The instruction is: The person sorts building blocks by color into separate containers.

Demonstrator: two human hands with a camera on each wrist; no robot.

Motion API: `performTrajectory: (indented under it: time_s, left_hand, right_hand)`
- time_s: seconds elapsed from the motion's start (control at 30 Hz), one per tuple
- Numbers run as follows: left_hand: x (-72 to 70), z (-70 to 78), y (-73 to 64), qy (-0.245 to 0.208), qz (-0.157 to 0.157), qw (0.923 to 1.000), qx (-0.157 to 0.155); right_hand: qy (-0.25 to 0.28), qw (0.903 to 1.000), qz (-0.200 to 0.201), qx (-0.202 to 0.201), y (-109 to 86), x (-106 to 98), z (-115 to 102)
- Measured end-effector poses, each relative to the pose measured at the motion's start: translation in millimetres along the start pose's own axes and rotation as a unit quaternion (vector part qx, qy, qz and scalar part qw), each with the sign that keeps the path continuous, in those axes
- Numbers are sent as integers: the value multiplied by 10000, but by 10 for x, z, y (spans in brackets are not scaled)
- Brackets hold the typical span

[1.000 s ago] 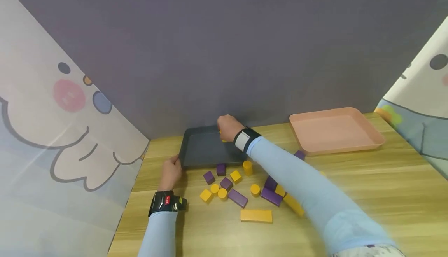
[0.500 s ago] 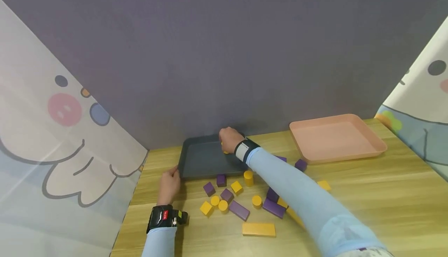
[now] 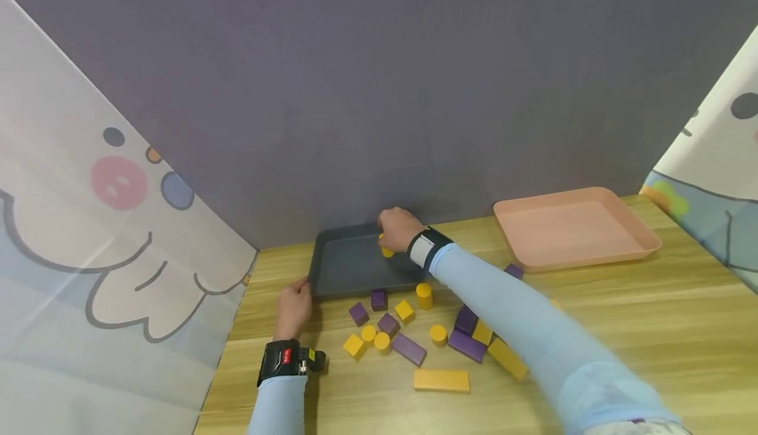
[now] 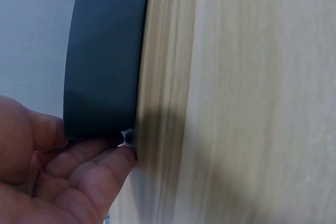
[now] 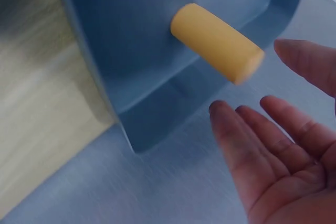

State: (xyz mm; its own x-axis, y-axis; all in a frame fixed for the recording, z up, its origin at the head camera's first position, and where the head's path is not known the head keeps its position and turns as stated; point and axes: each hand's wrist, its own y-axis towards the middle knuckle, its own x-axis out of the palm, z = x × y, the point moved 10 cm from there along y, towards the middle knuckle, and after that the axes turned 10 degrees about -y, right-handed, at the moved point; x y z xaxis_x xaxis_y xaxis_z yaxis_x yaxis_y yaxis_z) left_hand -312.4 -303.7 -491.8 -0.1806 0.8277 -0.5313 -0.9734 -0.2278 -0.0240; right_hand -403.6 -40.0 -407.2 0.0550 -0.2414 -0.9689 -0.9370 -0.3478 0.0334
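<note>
My left hand (image 3: 294,307) pinches the near left corner of the dark grey tray (image 3: 346,269); in the left wrist view the thumb is at the rim and the fingers curl at the tray's underside. A yellow cylinder (image 5: 215,40) stands upright on the tray's floor. Around its top, my right hand (image 5: 294,150) has its fingers and thumb spread apart, with a gap between them and the cylinder. From the head view, the same hand partly covers the cylinder.
In front of the tray lie purple cubes (image 3: 388,324), yellow cubes (image 3: 354,346), several yellow cylinders (image 3: 424,296), purple bars (image 3: 408,349) and a yellow bar (image 3: 441,380). A pink tray (image 3: 574,231) sits at the back right. A grey wall (image 3: 379,93) rises behind.
My right hand has let go of the yellow cylinder, which now stands in the grey tray with more of it showing. The left hand stays at the tray's corner.
</note>
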Motion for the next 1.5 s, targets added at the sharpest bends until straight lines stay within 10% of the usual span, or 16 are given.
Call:
performTrajectory:
  time_s: [0.33,0.63,1.1,1.5]
  left_hand:
    - [-79,47,168,-66,-53,10000,6]
    - [1,65,311,69,-132,9999,-19]
    - [-103,1,380,-6,-233,9997,-87]
    - [-126,16,375,132,-242,9996,-48]
  right_hand:
    - [-314,9985,-43,-436,-529,-375,102]
    - [-189,9942,-538,-907,-1152,-71,184]
    - [-932,9759,-769,-1818,-1276,377,-90]
    - [-851,9794,-1139,-1437,-1277,537,-80]
